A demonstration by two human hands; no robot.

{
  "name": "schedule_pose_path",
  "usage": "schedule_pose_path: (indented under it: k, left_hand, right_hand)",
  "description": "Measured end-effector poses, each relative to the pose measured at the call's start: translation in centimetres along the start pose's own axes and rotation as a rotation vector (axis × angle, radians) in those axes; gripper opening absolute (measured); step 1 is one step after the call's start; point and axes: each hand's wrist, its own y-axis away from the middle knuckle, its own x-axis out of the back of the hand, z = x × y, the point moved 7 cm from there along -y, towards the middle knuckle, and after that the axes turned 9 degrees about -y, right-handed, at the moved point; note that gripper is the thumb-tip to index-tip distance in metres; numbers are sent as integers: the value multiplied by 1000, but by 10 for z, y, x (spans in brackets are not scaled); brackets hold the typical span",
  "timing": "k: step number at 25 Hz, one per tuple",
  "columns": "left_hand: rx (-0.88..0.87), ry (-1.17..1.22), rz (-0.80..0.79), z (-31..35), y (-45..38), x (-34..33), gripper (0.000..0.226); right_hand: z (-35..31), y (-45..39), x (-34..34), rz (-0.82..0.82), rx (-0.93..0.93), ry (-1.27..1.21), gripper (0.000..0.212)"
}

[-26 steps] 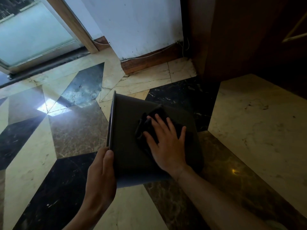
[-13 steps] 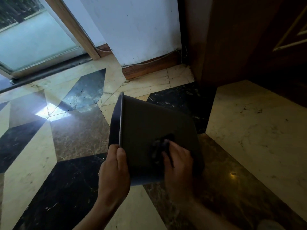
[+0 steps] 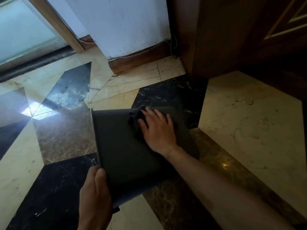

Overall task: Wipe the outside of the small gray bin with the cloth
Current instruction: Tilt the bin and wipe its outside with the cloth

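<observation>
Gray plastic fills the middle of what I can see: the small gray bin [image 3: 126, 146] lies tipped on its side over the marble floor [image 3: 249, 113], one broad wall facing up and its rim [image 3: 95, 135] turned to the person's left. Whether its lower edge actually touches the tiles I cannot tell. The left hand [image 3: 95, 198] grips the near corner of the rim, fingers curled round the edge with the thumb on the outer wall, closed on the plastic. The right hand [image 3: 157, 130] lies flat on the upturned wall toward the far end, fingers [image 3: 146, 126] spread fairly wide and pressed down on the cloth [image 3: 135, 118], a dark, bunched rag (almost the same shade as the bin, so its outline is hard to follow). Part of the cloth sticks out beyond the fingertips, near the far edge of the wall; the rest is under the palm. The bare right forearm [image 3: 216, 180] crosses over the bin's base end. Beyond the bin stand a white wall [image 3: 124, 25] with a brown skirting board [image 3: 141, 59], a frosted glass door [image 3: 25, 34] at the left, and dark wooden panelling [image 3: 240, 34] at the right.
</observation>
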Motion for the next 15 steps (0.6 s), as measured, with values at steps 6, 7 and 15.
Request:
schedule_pose_path:
  k: [6,7,15]
  left_hand:
    - [-44,56,-143,7,-18,3,17]
    - [-52,84,-205,11,-23,3,16]
    - [75,14,-290,116,-168,-15,51]
  right_hand:
    - [90,2,35,191,-308,-54,53]
    - [100,6,40,215,-353,-97,50]
    - [120,28,54,333,-399,-104,46]
